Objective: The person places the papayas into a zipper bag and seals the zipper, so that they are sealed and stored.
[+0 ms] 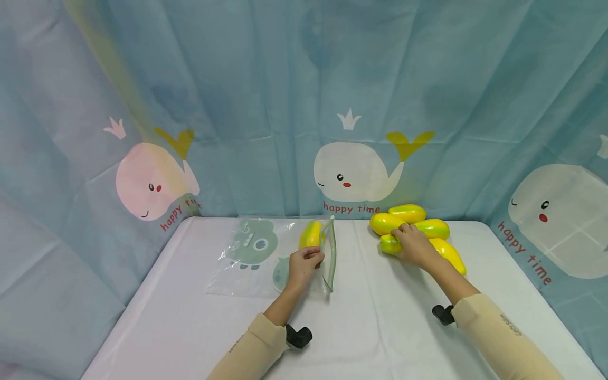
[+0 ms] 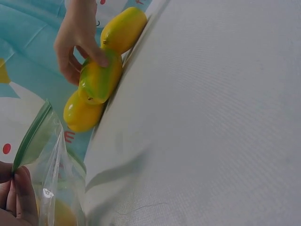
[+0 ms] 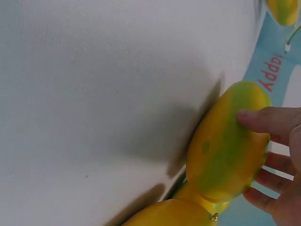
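Note:
A clear zip bag (image 1: 218,274) with green cartoon prints lies flat on the left of the table, its green-edged mouth facing right. One yellow-green papaya (image 1: 311,234) is inside, near that mouth. My left hand (image 1: 301,269) pinches the bag's green zip edge (image 2: 32,134) between thumb and fingers, holding the mouth apart. On the right, my right hand (image 1: 416,248) grips a papaya (image 3: 225,146), thumb on one side and fingers round the other. Several more papayas (image 1: 433,228) lie around it, close together. Whether the gripped papaya is off the table I cannot tell.
A white cloth covers the table (image 1: 361,322). Blue curtains (image 1: 266,174) with whale prints stand right behind the table's back edge and along both sides. A black wrist mount (image 1: 298,336) shows at the left sleeve, another (image 1: 443,314) at the right.

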`<state>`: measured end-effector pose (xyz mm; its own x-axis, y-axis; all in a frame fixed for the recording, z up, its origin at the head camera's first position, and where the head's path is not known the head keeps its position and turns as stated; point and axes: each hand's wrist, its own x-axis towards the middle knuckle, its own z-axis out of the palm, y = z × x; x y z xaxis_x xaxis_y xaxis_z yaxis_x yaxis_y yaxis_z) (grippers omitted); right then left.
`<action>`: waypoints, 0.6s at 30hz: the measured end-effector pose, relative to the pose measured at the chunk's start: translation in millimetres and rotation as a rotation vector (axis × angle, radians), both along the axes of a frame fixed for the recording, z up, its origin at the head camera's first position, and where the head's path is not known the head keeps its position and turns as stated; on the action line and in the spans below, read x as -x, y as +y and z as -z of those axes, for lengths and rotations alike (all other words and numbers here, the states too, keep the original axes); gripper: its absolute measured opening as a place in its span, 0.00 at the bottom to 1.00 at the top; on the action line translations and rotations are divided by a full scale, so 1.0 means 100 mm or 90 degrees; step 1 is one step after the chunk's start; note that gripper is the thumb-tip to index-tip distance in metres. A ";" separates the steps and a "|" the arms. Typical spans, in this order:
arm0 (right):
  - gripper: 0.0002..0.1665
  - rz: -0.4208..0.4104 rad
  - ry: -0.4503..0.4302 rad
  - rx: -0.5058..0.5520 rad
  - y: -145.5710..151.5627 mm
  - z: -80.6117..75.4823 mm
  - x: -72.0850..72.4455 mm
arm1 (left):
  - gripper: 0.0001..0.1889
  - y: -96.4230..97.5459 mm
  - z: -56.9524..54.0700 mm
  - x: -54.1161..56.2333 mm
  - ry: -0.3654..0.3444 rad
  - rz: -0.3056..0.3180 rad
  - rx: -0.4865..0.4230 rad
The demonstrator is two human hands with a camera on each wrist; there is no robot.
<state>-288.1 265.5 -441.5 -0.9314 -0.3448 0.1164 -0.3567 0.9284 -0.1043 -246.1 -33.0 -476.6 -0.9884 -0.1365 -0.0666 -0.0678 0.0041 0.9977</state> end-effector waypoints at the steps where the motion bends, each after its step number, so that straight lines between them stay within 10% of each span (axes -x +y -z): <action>1: 0.29 -0.004 0.008 -0.002 0.00 0.01 0.00 | 0.14 0.00 -0.01 -0.01 0.000 0.002 -0.002; 12: 0.30 -0.006 0.029 -0.024 -0.02 0.05 0.00 | 0.15 0.03 -0.44 -0.27 -0.004 0.003 0.006; 18: 0.29 -0.014 0.037 -0.041 -0.03 0.08 0.02 | 0.14 0.01 -0.22 -0.14 0.000 0.007 -0.001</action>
<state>-290.0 263.0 -449.0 -0.9159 -0.3733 0.1476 -0.3804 0.9245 -0.0228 -232.5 -32.0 -454.3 -0.9897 -0.1263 -0.0675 -0.0685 0.0035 0.9976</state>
